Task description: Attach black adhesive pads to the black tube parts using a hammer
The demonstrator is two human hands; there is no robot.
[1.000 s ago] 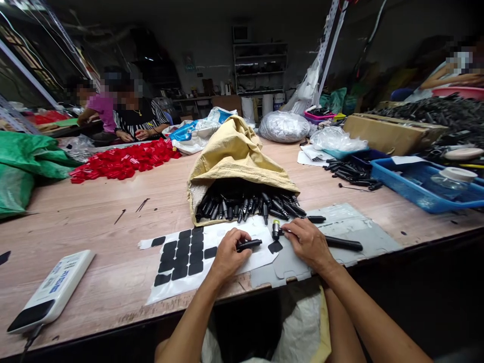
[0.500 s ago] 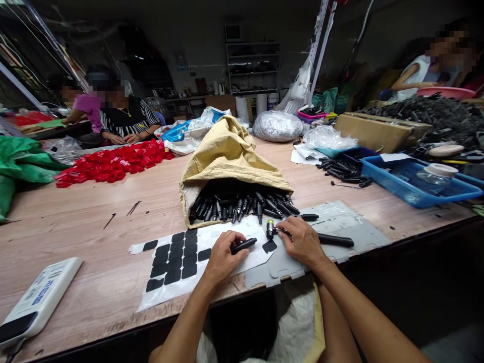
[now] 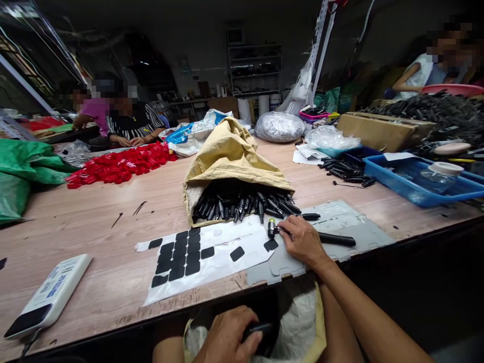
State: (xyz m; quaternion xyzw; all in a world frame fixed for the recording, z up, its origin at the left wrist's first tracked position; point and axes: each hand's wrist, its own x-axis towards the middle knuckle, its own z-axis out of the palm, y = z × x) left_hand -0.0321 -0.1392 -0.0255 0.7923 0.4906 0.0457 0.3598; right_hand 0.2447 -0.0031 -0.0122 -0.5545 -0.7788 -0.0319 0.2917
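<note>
My left hand (image 3: pixel 230 333) is low, below the table edge, over an open sack (image 3: pixel 302 322) at my lap. Its fingers are closed round a black pen-shaped piece (image 3: pixel 261 328), slightly blurred. My right hand (image 3: pixel 302 238) rests on the grey board, gripping the shaft of a small hammer (image 3: pixel 271 229); the metal head with a yellow-green end points left, the black handle (image 3: pixel 337 239) right. In front, a yellow sack (image 3: pixel 234 156) lies on its side, with several black pen-shaped pieces (image 3: pixel 242 205) at its mouth. Black rounded squares (image 3: pixel 179 254) lie on white sheets left of the hammer.
A white device with a cable (image 3: pixel 49 295) sits at the left. Red pieces (image 3: pixel 121 164) are heaped farther back, near people seated across the table. On the right are a blue tray (image 3: pixel 419 189) with a jar, a cardboard box (image 3: pixel 381 131) and a pile of black parts.
My left hand has moved from above the white sheet down below the table edge, still holding the black piece. My right hand stays on the hammer.
</note>
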